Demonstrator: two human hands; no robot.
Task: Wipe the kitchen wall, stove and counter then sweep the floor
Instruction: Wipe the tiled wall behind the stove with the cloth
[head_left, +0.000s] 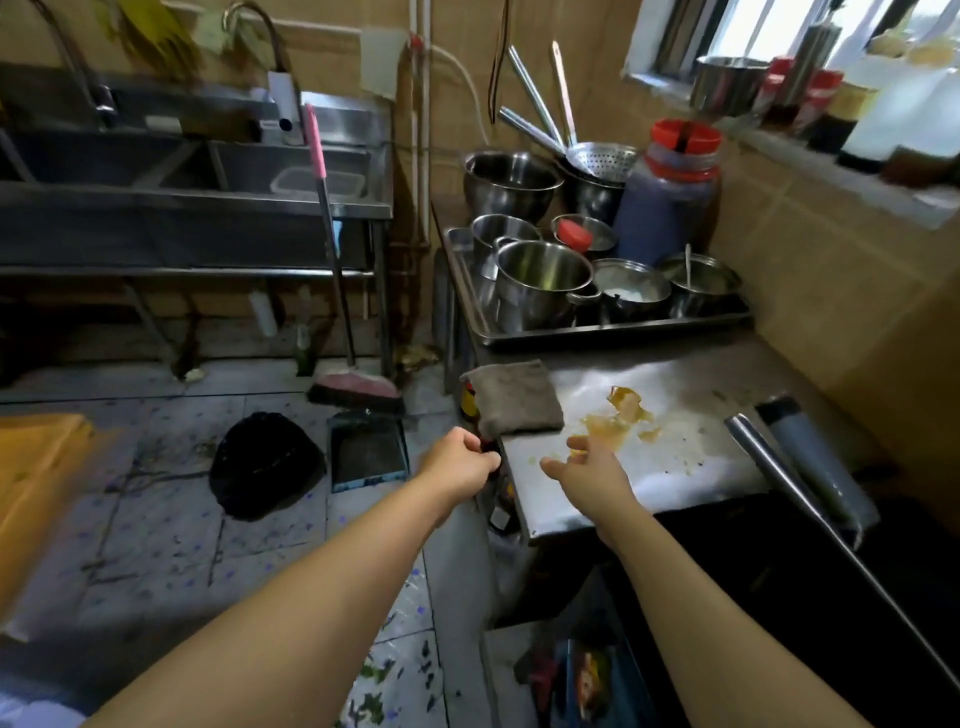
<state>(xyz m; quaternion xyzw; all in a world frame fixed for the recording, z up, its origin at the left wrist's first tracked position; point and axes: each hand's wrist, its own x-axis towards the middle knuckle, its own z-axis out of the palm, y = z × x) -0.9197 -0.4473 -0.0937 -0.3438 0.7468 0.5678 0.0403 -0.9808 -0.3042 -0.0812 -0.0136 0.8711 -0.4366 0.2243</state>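
Fingers of right hand spread above counter; left hand curled.

steel pots on tray

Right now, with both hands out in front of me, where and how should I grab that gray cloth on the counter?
Take the gray cloth by its near left corner, which overhangs the counter edge, coming from the floor side with the left hand. It lies flat and folded, so pinch that edge. The orange spill sits on its right.
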